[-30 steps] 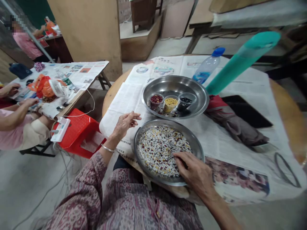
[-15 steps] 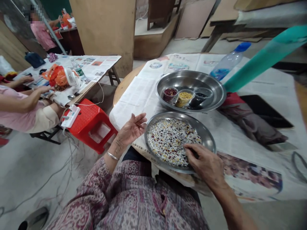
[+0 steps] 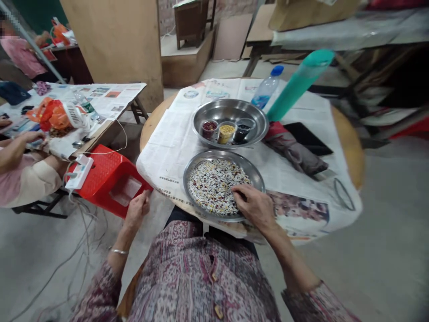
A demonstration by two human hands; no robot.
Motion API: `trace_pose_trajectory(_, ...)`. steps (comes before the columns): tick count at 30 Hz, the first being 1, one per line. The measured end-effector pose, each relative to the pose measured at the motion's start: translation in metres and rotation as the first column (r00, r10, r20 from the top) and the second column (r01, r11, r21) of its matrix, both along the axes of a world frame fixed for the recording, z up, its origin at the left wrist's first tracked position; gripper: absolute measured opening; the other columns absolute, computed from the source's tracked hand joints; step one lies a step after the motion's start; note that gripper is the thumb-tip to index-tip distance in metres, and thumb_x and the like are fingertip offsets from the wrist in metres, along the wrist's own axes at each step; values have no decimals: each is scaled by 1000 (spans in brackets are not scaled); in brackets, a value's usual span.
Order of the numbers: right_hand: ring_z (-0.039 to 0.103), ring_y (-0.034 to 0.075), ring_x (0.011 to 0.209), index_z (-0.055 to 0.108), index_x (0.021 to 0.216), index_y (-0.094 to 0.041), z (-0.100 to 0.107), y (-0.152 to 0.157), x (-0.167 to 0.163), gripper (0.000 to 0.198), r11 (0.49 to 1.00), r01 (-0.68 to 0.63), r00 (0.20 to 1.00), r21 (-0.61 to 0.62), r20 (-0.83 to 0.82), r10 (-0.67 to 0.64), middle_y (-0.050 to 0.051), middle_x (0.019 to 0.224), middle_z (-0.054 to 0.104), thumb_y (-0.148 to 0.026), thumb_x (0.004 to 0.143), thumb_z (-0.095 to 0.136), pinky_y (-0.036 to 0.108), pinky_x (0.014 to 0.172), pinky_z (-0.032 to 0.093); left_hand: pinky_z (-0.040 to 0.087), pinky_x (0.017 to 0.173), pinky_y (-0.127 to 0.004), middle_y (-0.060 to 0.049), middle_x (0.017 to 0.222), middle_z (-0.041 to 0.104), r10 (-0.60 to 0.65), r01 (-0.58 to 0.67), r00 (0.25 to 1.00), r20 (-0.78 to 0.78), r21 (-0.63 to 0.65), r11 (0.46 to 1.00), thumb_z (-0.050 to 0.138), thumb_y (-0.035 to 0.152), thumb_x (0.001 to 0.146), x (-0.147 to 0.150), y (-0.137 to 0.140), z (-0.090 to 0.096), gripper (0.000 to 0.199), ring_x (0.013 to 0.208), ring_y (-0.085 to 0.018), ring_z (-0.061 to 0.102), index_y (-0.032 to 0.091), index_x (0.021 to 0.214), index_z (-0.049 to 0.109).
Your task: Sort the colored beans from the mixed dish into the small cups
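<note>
A round steel tray (image 3: 257,176) near the table edge holds a spread of white grains mixed with dark, red and yellow ones (image 3: 214,183). My right hand (image 3: 256,205) reaches over the tray's right side, thumb and fingertips pinched together at the grains; what is between them is too small to see. Left of the table, my left hand (image 3: 137,210) is off the tray with its fingers curled closed, and their contents are hidden. Behind the tray, a larger steel basin (image 3: 231,108) contains clear cups of dark red beans (image 3: 209,126), yellow kernels (image 3: 227,129) and black grains (image 3: 243,127).
Newspaper (image 3: 164,152) covers the round table. On it are a blue-capped bottle (image 3: 265,89), a green tube (image 3: 298,85), a folded umbrella (image 3: 295,152) and a black flat case (image 3: 310,138). A red stool (image 3: 103,174) with a power strip (image 3: 79,172) stands left, beside a seated person.
My left hand has moved left and down, away from the tray, and its fingers have curled closed. My right hand stays at the grains. The view has swung right.
</note>
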State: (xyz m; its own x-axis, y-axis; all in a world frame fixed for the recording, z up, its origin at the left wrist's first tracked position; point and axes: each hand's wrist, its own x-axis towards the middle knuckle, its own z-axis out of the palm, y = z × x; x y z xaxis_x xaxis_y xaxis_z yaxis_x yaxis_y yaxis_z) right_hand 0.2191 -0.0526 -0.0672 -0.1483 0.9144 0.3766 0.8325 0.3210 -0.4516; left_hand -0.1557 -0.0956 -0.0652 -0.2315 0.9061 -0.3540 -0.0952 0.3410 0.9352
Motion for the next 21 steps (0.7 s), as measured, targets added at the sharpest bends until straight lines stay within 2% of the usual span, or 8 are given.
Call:
trace_pose_trajectory(2, 71, 22, 89, 71, 91, -22, 2, 0, 0, 22, 999, -7, 1000, -32, -13, 7, 6, 96, 76, -23, 88, 49, 33, 76, 52, 28, 51, -21, 5, 55, 39, -72, 31, 888, -454, -98, 995, 64, 54, 82, -19, -17, -20, 42, 53, -10, 38, 18, 65, 53)
trace_pose_trajectory(4, 70, 22, 88, 71, 91, -22, 6, 2, 1, 22, 996, -35, 998, -76, -46, 32, 6, 95, 76, -24, 88, 50, 33, 77, 52, 36, 62, -22, 0, 78, 58, -192, 97, 641, -743, -170, 981, 73, 37, 74, -30, -28, -30, 24, 74, -16, 54, 19, 89, 67)
trace_pose_trajectory(6, 70, 21, 87, 71, 90, -22, 13, 7, 3, 21, 991, -74, 993, -112, -104, 63, 6, 95, 76, -24, 88, 50, 33, 79, 52, 38, 68, -24, -4, 99, 64, -265, 124, 438, -859, -235, 964, 75, 29, 70, -31, -32, -31, 35, 90, -20, 58, 21, 104, 67)
trace_pose_trajectory(9, 69, 21, 89, 72, 93, -20, 26, 22, 5, 22, 991, -48, 994, -124, -108, 35, 7, 97, 75, -24, 89, 50, 34, 84, 51, 38, 69, -26, -4, 85, 65, -318, 115, 325, -891, -297, 948, 61, 35, 87, -21, -20, -18, 15, 82, -19, 59, 21, 91, 67)
trace_pose_trajectory(12, 66, 25, 96, 71, 102, -17, 33, 42, 0, 25, 987, 100, 994, -129, 46, -94, 12, 103, 73, -23, 90, 50, 37, 86, 49, 41, 70, -28, -3, 78, 62, -160, 161, 290, -944, -116, 980, 51, 29, 93, -2, 3, 0, 14, 78, -20, 58, 23, 91, 63)
trace_pose_trajectory(16, 61, 31, 102, 66, 113, -12, 26, 62, -18, 33, 970, 186, 967, -159, 206, -151, 20, 111, 67, -33, 90, 55, 41, 83, 48, 46, 82, -32, -7, 99, 61, 186, 289, 394, -900, 314, 904, 58, 22, 88, 23, 25, 16, 14, 90, -21, 57, 21, 102, 59)
trace_pose_trajectory(18, 61, 28, 97, 66, 111, -13, 20, 63, -30, 29, 979, 85, 986, -186, 159, -56, 17, 108, 68, -29, 89, 57, 39, 82, 48, 45, 77, -29, -3, 85, 58, 205, 298, 478, -854, 378, 877, 58, 28, 91, 35, 27, 18, 7, 77, -18, 55, 21, 90, 57)
trace_pose_trajectory(21, 62, 21, 90, 67, 99, -18, 20, 56, -48, 20, 961, -167, 986, -219, -16, 167, 9, 97, 70, -15, 86, 53, 35, 84, 48, 43, 70, -25, 1, 74, 54, 90, 349, 606, -790, 366, 862, 55, 31, 94, 55, 25, 17, 16, 66, -14, 51, 21, 81, 54)
